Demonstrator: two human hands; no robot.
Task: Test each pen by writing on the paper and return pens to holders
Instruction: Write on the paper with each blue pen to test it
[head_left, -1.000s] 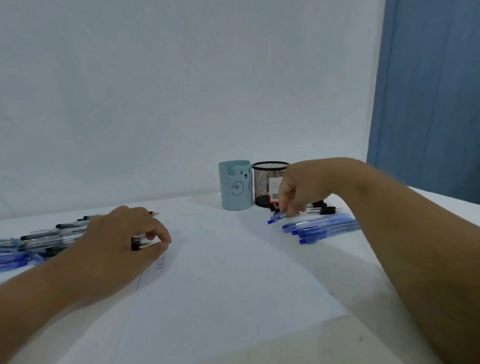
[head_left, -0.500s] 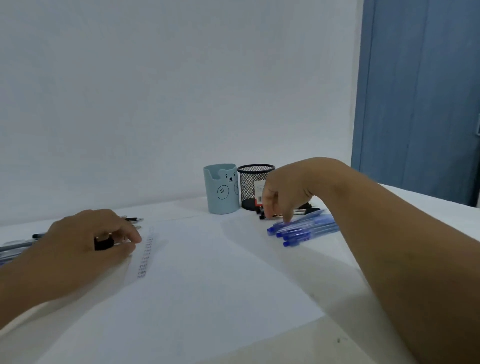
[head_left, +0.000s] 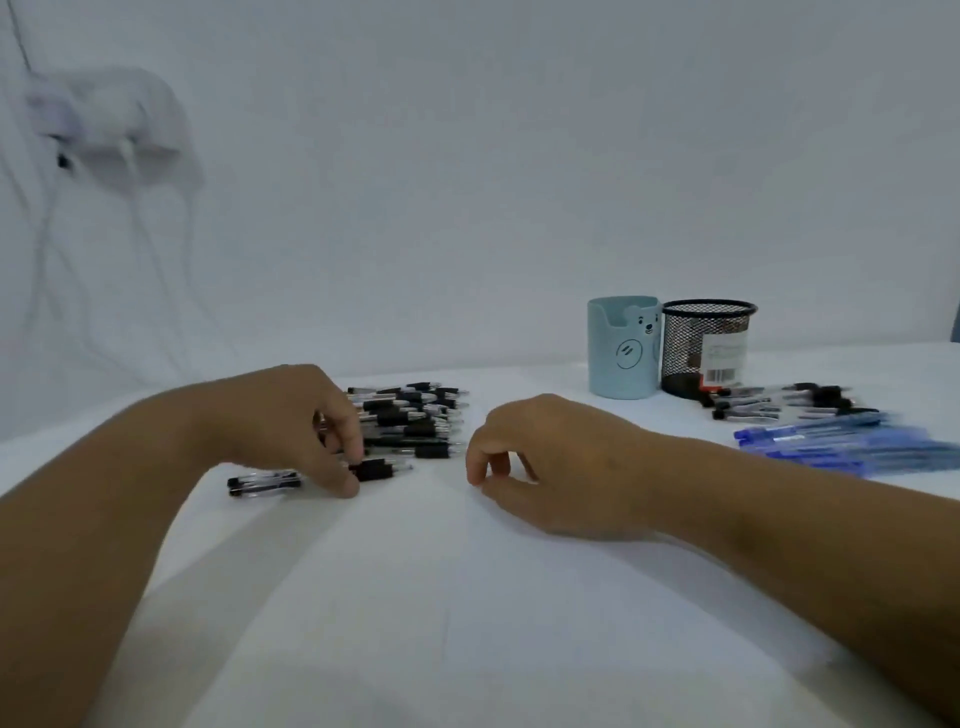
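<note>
A pile of clear pens with black grips (head_left: 415, 418) lies on the table left of centre. At its near edge my left hand (head_left: 291, 421) pinches one black-grip pen (head_left: 375, 469) that lies flat, fingertips on its grip. My right hand (head_left: 550, 462) rests on the white paper (head_left: 415, 597) in the middle, fingers loosely curled, holding nothing. A light blue bear holder (head_left: 623, 349) and a black mesh holder (head_left: 707, 347) stand side by side at the back right. No pens show above their rims.
Blue pens (head_left: 852, 441) lie in a bunch at the right edge, with a few black pens (head_left: 779, 402) behind them, in front of the mesh holder. A white wall with a socket and hanging cables (head_left: 104, 135) is at the far left.
The view has swung left. My right hand left the blue pens and came to the middle of the paper. My left hand stays at the black pens.
</note>
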